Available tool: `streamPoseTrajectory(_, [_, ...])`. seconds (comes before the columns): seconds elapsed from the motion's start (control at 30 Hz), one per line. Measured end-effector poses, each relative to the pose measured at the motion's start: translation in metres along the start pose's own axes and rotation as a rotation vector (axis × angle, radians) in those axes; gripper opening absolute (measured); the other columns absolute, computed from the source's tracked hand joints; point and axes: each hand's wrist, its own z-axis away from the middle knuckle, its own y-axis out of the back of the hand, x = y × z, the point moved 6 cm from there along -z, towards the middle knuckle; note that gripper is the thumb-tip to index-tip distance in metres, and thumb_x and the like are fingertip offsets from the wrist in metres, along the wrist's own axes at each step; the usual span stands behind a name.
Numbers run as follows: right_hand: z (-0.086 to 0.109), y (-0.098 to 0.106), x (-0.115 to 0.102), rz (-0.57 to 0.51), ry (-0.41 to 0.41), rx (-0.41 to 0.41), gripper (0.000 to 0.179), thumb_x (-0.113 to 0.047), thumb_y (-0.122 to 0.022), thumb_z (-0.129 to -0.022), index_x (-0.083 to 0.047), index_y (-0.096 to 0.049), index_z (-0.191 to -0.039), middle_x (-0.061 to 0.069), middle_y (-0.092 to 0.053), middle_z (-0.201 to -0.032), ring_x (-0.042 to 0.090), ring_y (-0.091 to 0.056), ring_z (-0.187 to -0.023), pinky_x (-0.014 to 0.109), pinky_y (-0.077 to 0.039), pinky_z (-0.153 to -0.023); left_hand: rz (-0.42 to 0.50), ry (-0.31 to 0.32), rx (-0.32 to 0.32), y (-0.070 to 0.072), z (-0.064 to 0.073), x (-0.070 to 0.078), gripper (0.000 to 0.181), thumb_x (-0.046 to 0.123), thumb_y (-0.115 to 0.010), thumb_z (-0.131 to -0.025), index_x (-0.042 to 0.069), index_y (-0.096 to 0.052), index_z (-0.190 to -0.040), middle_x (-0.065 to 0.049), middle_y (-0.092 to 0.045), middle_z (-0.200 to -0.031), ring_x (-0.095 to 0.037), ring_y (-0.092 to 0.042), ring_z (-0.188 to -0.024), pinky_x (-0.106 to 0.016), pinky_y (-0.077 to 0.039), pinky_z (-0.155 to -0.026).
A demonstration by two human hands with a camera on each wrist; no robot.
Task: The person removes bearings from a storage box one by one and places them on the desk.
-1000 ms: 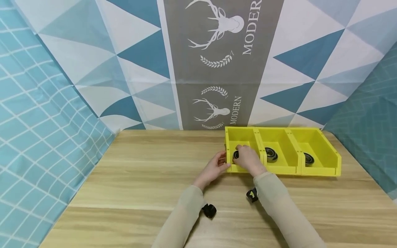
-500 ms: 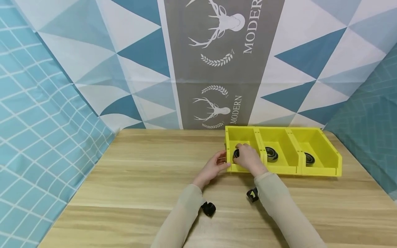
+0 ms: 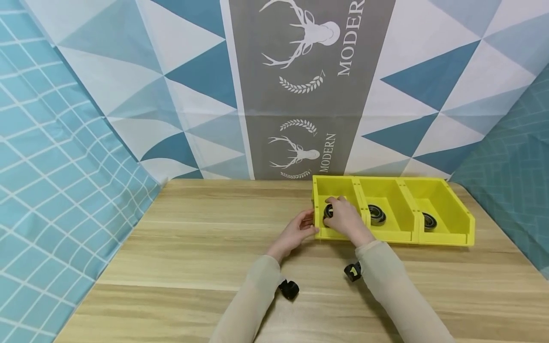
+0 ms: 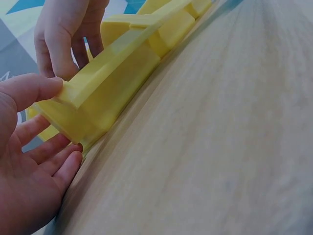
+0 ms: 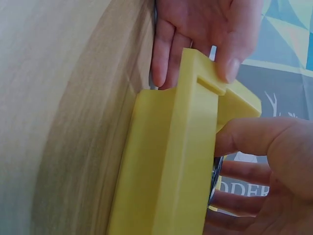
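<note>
A yellow three-compartment bin [image 3: 389, 235] stands on the wooden table. My left hand [image 3: 295, 232] holds its front left corner; in the left wrist view the thumb lies on the front lip, with the other fingers against the outer side. Inside the left compartment, my right hand [image 3: 346, 222] grips a dark-rimmed ball bearing [image 3: 327, 216], partly covered by the fingers. The right wrist view shows only a thin dark edge of that bearing [image 5: 215, 177] behind the bin's front wall. More bearings [image 3: 377, 215] lie in the middle compartment, and another bearing [image 3: 429, 221] sits in the right one.
A patterned cloth backdrop [image 3: 300, 100] rises behind the table [image 3: 206, 228], and blue checked cloth [image 3: 64, 190] hangs at the left. Each wrist carries a small black camera, one [image 3: 289, 289] on the left and one [image 3: 353, 271] on the right.
My right hand has shifted very slightly, and more of the bearing's ring shows beside its fingers. The left hand stays at the bin's corner.
</note>
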Motion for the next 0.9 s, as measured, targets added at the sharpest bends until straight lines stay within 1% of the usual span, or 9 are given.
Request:
streamPoseTrajectory(0.1, [0.003, 0.001, -0.001, -0.012, 0.008, 0.008, 0.054, -0.013, -0.068, -0.075, 0.002, -0.05, -0.123, 0.028, -0.048, -0.12, 0.04, -0.054, -0.099, 0.05, -0.046, -0.083, 0.004, 0.0, 0.003, 0.0, 0.0, -0.001, 0.059, 0.012, -0.062, -0.085, 0.01, -0.035, -0.138, -0.014, -0.044, -0.134, -0.027, -0.044, -0.123, -0.036, -0.036, -0.102])
streamPoseTrajectory(0.37, [0.011, 0.005, -0.003, -0.003, 0.057, 0.047, 0.052, -0.013, -0.069, -0.073, 0.002, -0.053, -0.12, 0.028, -0.051, -0.116, 0.039, -0.056, -0.095, 0.05, -0.048, -0.081, -0.013, -0.003, 0.002, -0.002, -0.001, -0.001, 0.057, 0.012, -0.062, -0.085, 0.009, -0.037, -0.137, -0.014, -0.046, -0.133, -0.027, -0.045, -0.121, -0.035, -0.038, -0.101])
streamPoseTrajectory(0.47, [0.013, 0.007, -0.003, -0.003, 0.077, 0.065, 0.051, -0.012, -0.069, -0.073, 0.002, -0.054, -0.119, 0.028, -0.051, -0.116, 0.04, -0.056, -0.095, 0.051, -0.048, -0.08, -0.021, 0.0, 0.003, -0.002, -0.001, 0.0, 0.055, 0.014, -0.06, -0.087, 0.01, -0.037, -0.137, -0.014, -0.046, -0.132, -0.027, -0.045, -0.121, -0.036, -0.039, -0.1])
streamPoseTrajectory(0.53, [0.014, 0.008, -0.004, -0.005, 0.089, 0.072, 0.051, -0.012, -0.07, -0.073, 0.002, -0.054, -0.119, 0.028, -0.052, -0.115, 0.04, -0.057, -0.094, 0.05, -0.048, -0.08, -0.021, 0.002, -0.001, -0.002, 0.0, 0.003, 0.054, 0.014, -0.058, -0.088, 0.009, -0.036, -0.137, -0.014, -0.045, -0.132, -0.028, -0.045, -0.121, -0.037, -0.039, -0.099])
streamPoseTrajectory(0.67, [0.017, 0.01, -0.005, -0.014, 0.099, 0.079, 0.051, -0.012, -0.07, -0.073, 0.0, -0.054, -0.12, 0.027, -0.052, -0.115, 0.039, -0.057, -0.093, 0.05, -0.048, -0.079, -0.024, 0.005, -0.016, -0.002, 0.008, 0.017, 0.052, 0.013, -0.055, -0.09, 0.006, -0.034, -0.138, -0.017, -0.044, -0.133, -0.031, -0.043, -0.122, -0.039, -0.039, -0.099])
streamPoseTrajectory(0.77, [0.018, 0.011, -0.005, -0.013, 0.106, 0.088, 0.05, -0.013, -0.07, -0.074, -0.001, -0.054, -0.12, 0.026, -0.053, -0.114, 0.038, -0.058, -0.092, 0.049, -0.048, -0.079, -0.037, -0.008, -0.016, -0.002, 0.013, 0.026, 0.052, 0.012, -0.055, -0.09, 0.003, -0.034, -0.137, -0.02, -0.043, -0.133, -0.033, -0.042, -0.122, -0.04, -0.039, -0.099])
streamPoseTrajectory(0.83, [0.019, 0.012, -0.005, -0.007, 0.114, 0.09, 0.049, -0.014, -0.07, -0.074, -0.001, -0.056, -0.119, 0.026, -0.053, -0.113, 0.037, -0.058, -0.092, 0.048, -0.049, -0.079, -0.033, -0.008, -0.013, -0.002, 0.013, 0.025, 0.052, 0.011, -0.055, -0.09, 0.003, -0.034, -0.137, -0.02, -0.043, -0.133, -0.033, -0.042, -0.122, -0.04, -0.039, -0.099])
streamPoseTrajectory(0.9, [0.021, 0.013, -0.006, 0.0, 0.121, 0.09, 0.047, -0.015, -0.071, -0.074, -0.002, -0.057, -0.117, 0.024, -0.054, -0.111, 0.035, -0.058, -0.091, 0.048, -0.049, -0.079, -0.036, -0.012, -0.005, -0.001, 0.01, 0.018, 0.051, 0.013, -0.056, -0.09, 0.005, -0.036, -0.137, -0.018, -0.044, -0.132, -0.031, -0.043, -0.121, -0.039, -0.039, -0.099])
